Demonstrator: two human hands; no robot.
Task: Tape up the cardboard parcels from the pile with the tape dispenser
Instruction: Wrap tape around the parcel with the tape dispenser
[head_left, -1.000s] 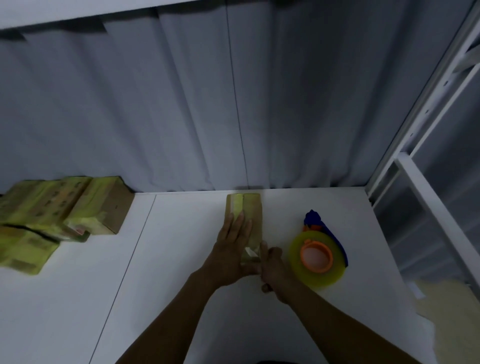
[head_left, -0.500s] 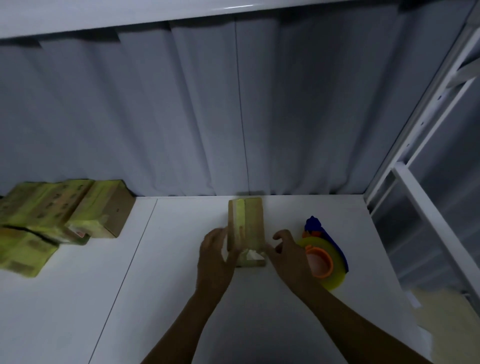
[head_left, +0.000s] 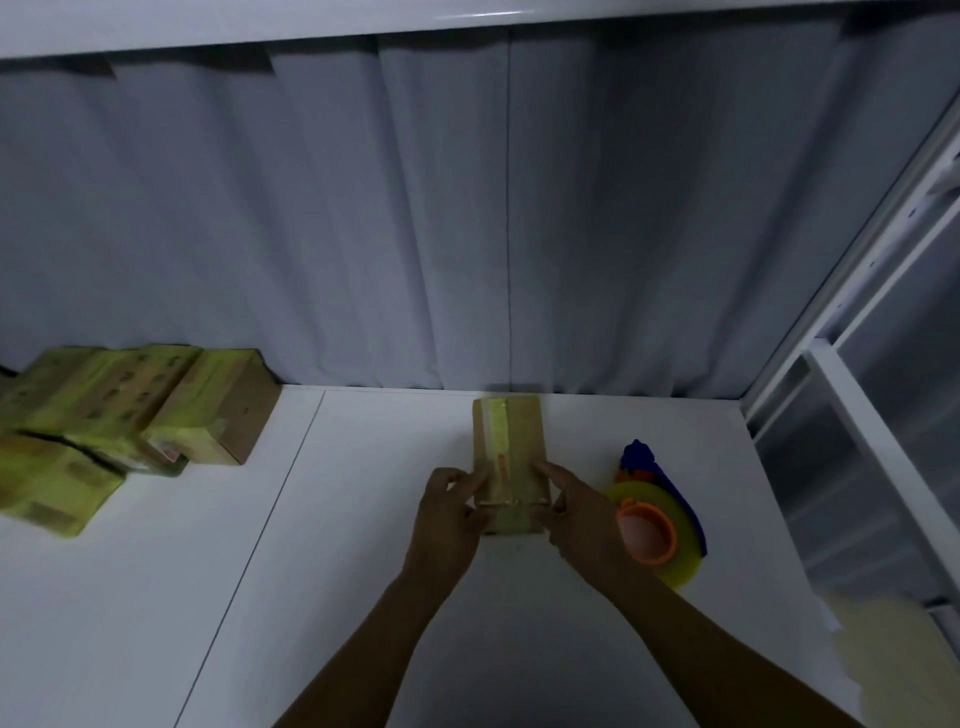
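Holding the cardboard parcel (head_left: 511, 447) at its near end from both sides: left grip (head_left: 449, 514) curled round the left edge, right grip (head_left: 582, 519) pinching the right edge, one finger laid on top. Parcel sits mid-desk (head_left: 363, 519), yellow tape along its top. Tape dispenser (head_left: 670, 525) lies just beside the right grip, and the pile (head_left: 119, 410) is way off left.

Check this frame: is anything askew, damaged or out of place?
Nothing damaged or spilled. The pile at the table's left lies jumbled, its boxes at mixed angles. The tape strip on the middle parcel runs left of centre.
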